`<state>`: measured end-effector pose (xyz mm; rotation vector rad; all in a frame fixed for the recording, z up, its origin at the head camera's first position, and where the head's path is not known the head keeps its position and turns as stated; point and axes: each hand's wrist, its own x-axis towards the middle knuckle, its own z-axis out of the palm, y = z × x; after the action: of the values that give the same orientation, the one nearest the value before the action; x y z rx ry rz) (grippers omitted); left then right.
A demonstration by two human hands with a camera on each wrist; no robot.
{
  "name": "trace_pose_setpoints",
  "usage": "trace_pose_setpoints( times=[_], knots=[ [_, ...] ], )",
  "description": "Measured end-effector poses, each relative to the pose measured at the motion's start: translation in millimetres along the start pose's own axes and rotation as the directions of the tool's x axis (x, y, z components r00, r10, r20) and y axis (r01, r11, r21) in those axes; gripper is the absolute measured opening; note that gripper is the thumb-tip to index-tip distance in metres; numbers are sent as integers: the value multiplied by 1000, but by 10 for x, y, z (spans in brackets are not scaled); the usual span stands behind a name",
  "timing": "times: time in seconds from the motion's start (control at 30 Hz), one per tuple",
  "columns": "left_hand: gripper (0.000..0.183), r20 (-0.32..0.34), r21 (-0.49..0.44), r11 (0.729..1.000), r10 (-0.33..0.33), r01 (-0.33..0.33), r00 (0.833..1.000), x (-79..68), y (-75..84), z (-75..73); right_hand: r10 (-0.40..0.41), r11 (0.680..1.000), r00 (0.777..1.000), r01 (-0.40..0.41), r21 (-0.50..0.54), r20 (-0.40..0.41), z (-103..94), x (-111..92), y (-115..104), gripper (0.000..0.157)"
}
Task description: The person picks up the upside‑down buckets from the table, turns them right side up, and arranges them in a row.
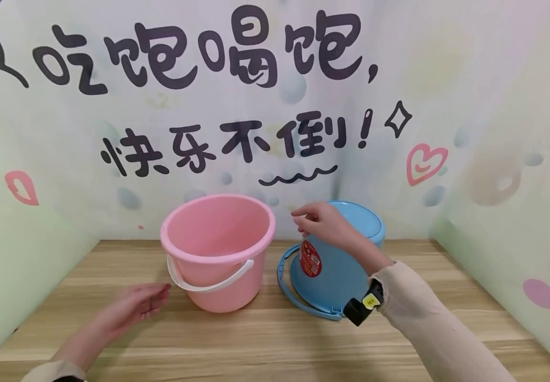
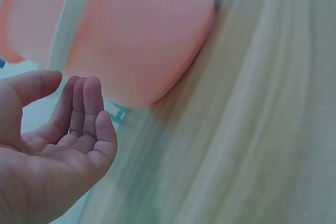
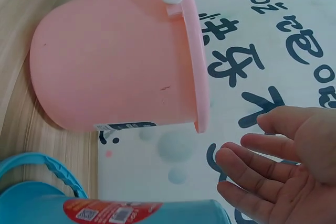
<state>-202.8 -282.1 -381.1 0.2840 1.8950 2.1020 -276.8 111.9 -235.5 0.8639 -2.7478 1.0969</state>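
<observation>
A pink bucket stands upright on the wooden table, its mouth up and its white handle hanging across the front. To its right a blue bucket stands upside down, base up, with its blue handle lying out on the table. My left hand is just left of the pink bucket, palm turned toward it, fingers slightly bent and holding nothing. Over the blue bucket's upper left side reaches my right hand; in the right wrist view its fingers are loosely bent with nothing between them.
The wooden table runs back to a printed backdrop with large dark characters and pink hearts. Pale side walls close in on both sides. A red label is stuck on the blue bucket.
</observation>
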Motion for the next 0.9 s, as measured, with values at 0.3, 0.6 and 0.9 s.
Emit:
trace_pose_setpoints(
  times=[0.3, 0.6, 0.9],
  knots=[
    [23, 146, -37, 999, 33, -28, 989, -60, -40, 313, -60, 998, 998, 60, -15, -1, -144, -299, 132, 27],
    [26, 323, -126, 992, 63, -23, 944, -12, -37, 848, -72, 997, 997, 72, -10, 3, -255, -615, 244, 29],
    [20, 332, -140, 990, 52, -6, 942, 144, -40, 1179, -54, 997, 999, 54, -50, -5, -374, -920, 344, 31]
  ],
)
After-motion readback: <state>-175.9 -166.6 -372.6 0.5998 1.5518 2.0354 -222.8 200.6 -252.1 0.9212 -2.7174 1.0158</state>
